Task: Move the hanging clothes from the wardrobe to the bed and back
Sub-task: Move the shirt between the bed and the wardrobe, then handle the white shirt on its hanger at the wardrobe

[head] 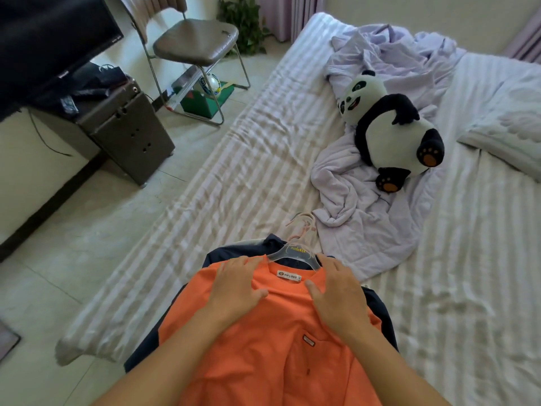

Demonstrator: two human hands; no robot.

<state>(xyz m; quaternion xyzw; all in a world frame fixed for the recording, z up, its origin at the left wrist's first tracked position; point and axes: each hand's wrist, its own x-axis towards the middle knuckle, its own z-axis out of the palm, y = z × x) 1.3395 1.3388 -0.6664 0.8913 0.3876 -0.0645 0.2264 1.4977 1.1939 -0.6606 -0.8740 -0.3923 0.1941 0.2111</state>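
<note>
An orange T-shirt (263, 341) on a clear plastic hanger (295, 253) lies on the bed (234, 183), on top of a dark navy garment (222, 256). Pink hanger hooks (304, 227) stick out beyond the collar. My left hand (234, 285) rests flat on the shirt's left shoulder, fingers spread. My right hand (339, 294) lies flat on the right shoulder, its fingertips at the clear hanger's arm. Neither hand grips anything. The wardrobe is out of view.
A crumpled lilac blanket (366, 218) and a panda plush (392, 130) lie on the bed beyond the clothes, with a pillow (503, 142) at the right. A chair (193, 42), a dark cabinet (128, 127) and a TV (49, 42) stand on the floor at the left.
</note>
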